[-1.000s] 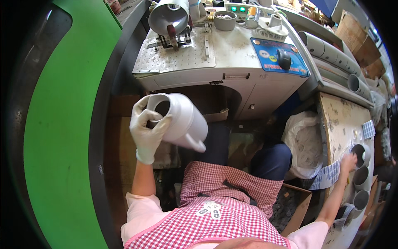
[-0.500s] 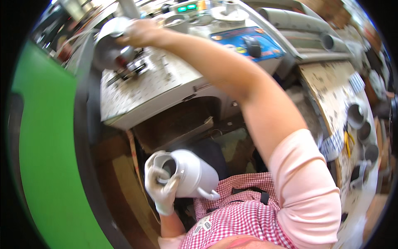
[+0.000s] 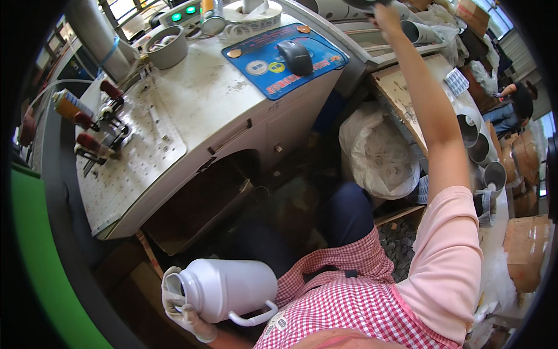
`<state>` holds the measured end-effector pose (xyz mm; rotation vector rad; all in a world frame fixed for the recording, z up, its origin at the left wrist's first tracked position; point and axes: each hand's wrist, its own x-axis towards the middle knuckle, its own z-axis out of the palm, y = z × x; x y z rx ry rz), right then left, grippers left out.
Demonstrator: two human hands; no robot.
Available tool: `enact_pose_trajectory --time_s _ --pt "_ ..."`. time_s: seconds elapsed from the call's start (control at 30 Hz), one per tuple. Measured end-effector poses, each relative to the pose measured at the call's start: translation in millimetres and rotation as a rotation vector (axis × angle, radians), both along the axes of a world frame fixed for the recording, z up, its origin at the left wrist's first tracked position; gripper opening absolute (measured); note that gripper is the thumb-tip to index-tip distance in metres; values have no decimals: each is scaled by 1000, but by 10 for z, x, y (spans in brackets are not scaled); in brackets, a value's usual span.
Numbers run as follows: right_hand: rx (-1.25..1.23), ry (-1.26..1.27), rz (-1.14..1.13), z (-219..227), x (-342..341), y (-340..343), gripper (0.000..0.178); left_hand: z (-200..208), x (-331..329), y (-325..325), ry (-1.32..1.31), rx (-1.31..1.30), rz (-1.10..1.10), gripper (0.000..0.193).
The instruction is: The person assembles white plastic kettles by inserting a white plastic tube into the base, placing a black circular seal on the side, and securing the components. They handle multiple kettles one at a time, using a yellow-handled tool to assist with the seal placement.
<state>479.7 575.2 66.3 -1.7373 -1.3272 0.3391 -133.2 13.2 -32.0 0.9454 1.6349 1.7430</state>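
Note:
My left hand (image 3: 185, 316), in a pale glove, grips the open mouth of a white jug body (image 3: 238, 288) with a curved handle, tilted on its side by my lap. Its fingers wrap the rim. At the top edge, my bare right hand (image 3: 386, 21) is closed on a grey metal cylinder (image 3: 361, 4), mostly cut off by the frame. More grey cylinders (image 3: 417, 32) lie just beside that hand. On the left of the worktable stand toggle clamps with red grips (image 3: 90, 141) on a perforated metal plate (image 3: 142, 157).
A blue mat (image 3: 270, 74) with a black mouse (image 3: 294, 57) lies on the worktable, near a round grey container (image 3: 166, 47) and a roll of labels (image 3: 254, 11). A plastic-lined bin (image 3: 381, 154) stands below. Cartons (image 3: 526, 253) and a distant person (image 3: 514, 107) are at right.
My right hand has swung from above the clamps to the far right, taking the grey cylinder with it. My view has turned right; the left hand still holds the jug body.

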Motion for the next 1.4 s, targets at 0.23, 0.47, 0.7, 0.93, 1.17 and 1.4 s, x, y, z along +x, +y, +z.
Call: enact_pose_trajectory --time_s 0.23,0.47,0.7,0.93,1.17,1.4 --pt "-141 -677 -572 -782 969 138 43 0 234 336 -16 -28 28 58" --pt "-201 -538 -708 -1193 1188 656 59 61 499 547 -11 -69 17 66" --pt "135 -657 -550 -732 437 77 118 164 514 535 73 -116 20 78" --pt "-282 -143 552 -911 -239 -2544 32 176 381 386 199 -179 -35 81" --pt "-673 -870 108 -2572 367 -3630 21 161 356 146 121 -10 -140 67" --pt "-500 -754 57 -3156 439 -3861 24 201 442 -113 224 120 -311 46"
